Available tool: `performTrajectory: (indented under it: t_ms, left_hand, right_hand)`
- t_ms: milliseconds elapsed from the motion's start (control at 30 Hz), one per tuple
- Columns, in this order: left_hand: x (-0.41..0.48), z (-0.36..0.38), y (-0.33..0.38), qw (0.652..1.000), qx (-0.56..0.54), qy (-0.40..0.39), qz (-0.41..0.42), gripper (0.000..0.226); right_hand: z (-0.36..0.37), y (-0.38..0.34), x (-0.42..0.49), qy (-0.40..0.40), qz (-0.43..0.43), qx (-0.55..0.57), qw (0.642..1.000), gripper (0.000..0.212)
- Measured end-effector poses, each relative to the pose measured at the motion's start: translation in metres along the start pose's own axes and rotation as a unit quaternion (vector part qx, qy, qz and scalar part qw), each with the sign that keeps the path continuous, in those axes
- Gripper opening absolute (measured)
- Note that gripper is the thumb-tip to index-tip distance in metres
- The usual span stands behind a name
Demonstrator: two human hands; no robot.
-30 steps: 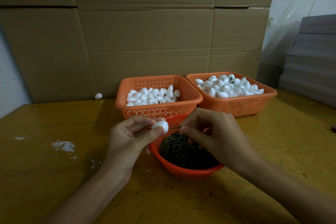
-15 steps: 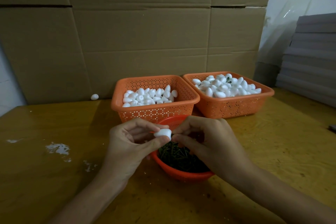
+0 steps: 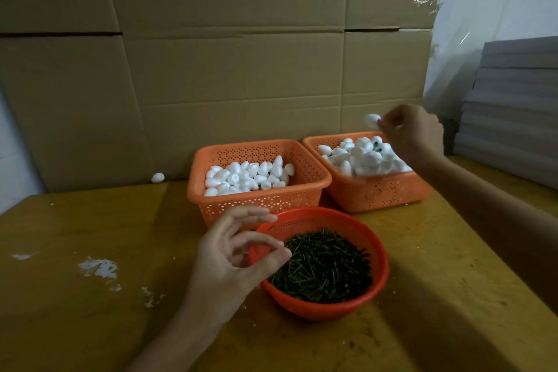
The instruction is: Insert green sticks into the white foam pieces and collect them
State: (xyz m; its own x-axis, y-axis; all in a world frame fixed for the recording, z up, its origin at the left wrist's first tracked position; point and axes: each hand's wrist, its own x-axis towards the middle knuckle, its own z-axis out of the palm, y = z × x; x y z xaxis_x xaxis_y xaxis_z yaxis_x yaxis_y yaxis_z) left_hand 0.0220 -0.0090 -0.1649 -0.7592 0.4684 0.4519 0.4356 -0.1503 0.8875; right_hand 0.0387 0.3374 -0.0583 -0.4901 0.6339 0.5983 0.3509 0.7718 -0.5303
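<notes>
Right hand [image 3: 412,133] pinches foam piece [image 3: 371,120] above the right basket [image 3: 377,193].

We have a worn yellow-brown table [image 3: 90,326]. Toward its back a left basket [image 3: 256,205] and a right basket [image 3: 377,195], both orange, stand side by side, each holding white foam pieces [image 3: 247,177]. Just in front of them sits a round orange bowl [image 3: 384,266] of green sticks [image 3: 323,266]. We see one loose piece [image 3: 158,177] at the back left, by the cardboard [image 3: 241,84]. White scuffs [image 3: 98,267] mark the left side.
</notes>
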Motion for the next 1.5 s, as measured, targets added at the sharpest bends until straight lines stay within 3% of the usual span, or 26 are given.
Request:
performTrajectory:
  t_ms: [100,200,300,367,433,533,633,733,967,1200,1267,1367,1500]
  left_hand:
    - [0.001,0.001,0.001,1.000,0.009,0.000,-0.006,0.053]
    - [0.000,0.002,0.002,1.000,0.016,0.001,-0.005,0.053]
    - [0.000,0.002,0.002,1.000,0.023,-0.002,-0.006,0.051]
    - [-0.001,0.002,0.002,1.000,0.030,-0.004,-0.005,0.050]
    - [-0.002,0.001,0.003,0.999,0.035,-0.004,-0.004,0.049]
    - [-0.002,0.001,0.003,0.999,0.038,-0.005,-0.007,0.047]
    - [-0.002,0.001,0.002,0.999,0.042,-0.005,-0.010,0.045]
    - [-0.002,0.000,0.001,0.999,0.040,-0.007,-0.007,0.045]
    - [-0.002,-0.001,0.000,0.999,0.033,-0.005,-0.001,0.045]
    - [0.000,-0.002,-0.002,1.000,0.029,0.012,0.004,0.058]
    - [0.001,-0.002,-0.004,1.000,0.025,0.016,0.003,0.071]
    - [0.001,-0.003,-0.005,1.000,0.001,0.018,0.001,0.083]
    - [0.002,-0.005,-0.006,1.000,0.015,-0.016,0.017,0.076]
  right_hand:
    - [0.007,0.001,0.027,-0.093,-0.019,-0.131,0.987,0.022]
    - [0.012,-0.024,0.030,-0.114,-0.087,-0.250,0.958,0.042]
    - [0.025,-0.068,0.010,-0.149,-0.187,-0.207,0.949,0.047]
    - [0.040,-0.097,-0.013,-0.243,-0.260,-0.153,0.922,0.038]
    - [0.060,-0.122,-0.037,-0.360,-0.294,-0.162,0.870,0.034]
    - [0.082,-0.145,-0.053,-0.510,-0.261,-0.213,0.791,0.038]
    - [0.086,-0.151,-0.046,-0.587,-0.183,-0.196,0.764,0.047]
    - [0.090,-0.148,-0.041,-0.563,-0.192,-0.195,0.780,0.046]
    - [0.097,-0.128,-0.043,-0.404,-0.212,-0.089,0.885,0.032]
    - [0.050,-0.127,-0.040,-0.327,-0.208,0.033,0.922,0.043]
    - [0.031,-0.123,-0.060,-0.311,-0.212,0.128,0.918,0.039]
    - [-0.002,-0.108,-0.108,-0.334,-0.182,0.338,0.861,0.029]
    - [-0.025,-0.075,-0.167,-0.357,-0.146,0.393,0.835,0.022]
